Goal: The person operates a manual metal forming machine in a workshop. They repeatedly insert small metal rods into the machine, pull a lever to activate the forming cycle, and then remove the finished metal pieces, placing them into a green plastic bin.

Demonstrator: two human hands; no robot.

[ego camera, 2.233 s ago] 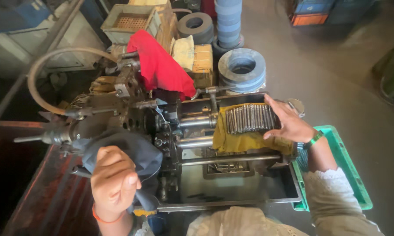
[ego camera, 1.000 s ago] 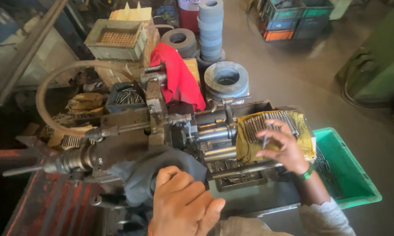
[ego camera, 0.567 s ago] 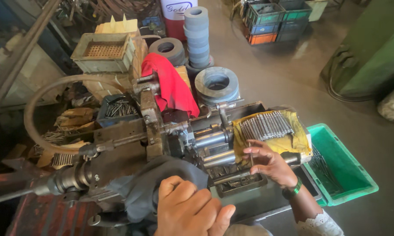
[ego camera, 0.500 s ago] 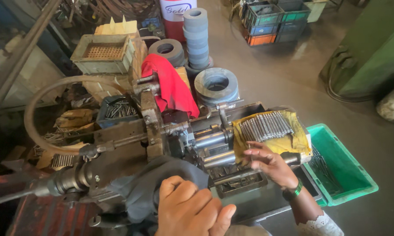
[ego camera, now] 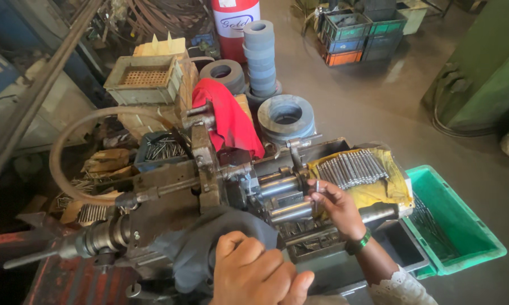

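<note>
The big grey machine fills the space in front of both hands, and it sits on a dirty metal surface. Far beyond the hands stand stacks of round grinding wheels and a red cloth draped over the top of the machine. To the right of the right hand sits a green crate with thin metal pieces in it.

Just past the right hand lies a yellow cloth, and a row of shiny metal pins rests on it, side by side.

The left hand is closed in a fist. It presses on a dark cloth wrapped over a part of the machine, maybe a handle, but the cloth hides what is under it.

The right hand is right at the two shiny rollers in the middle of the machine. Its fingertips pinch one small metal pin, which stands up between thumb and finger, just beside the rollers.

To do this step well, I think the pin should be held by its far end, so the fingertips stay away from the rollers. It should go in straight, not tilted. The left hand should keep a firm, steady hold, and the loose cloths should stay away from the moving parts.
</note>
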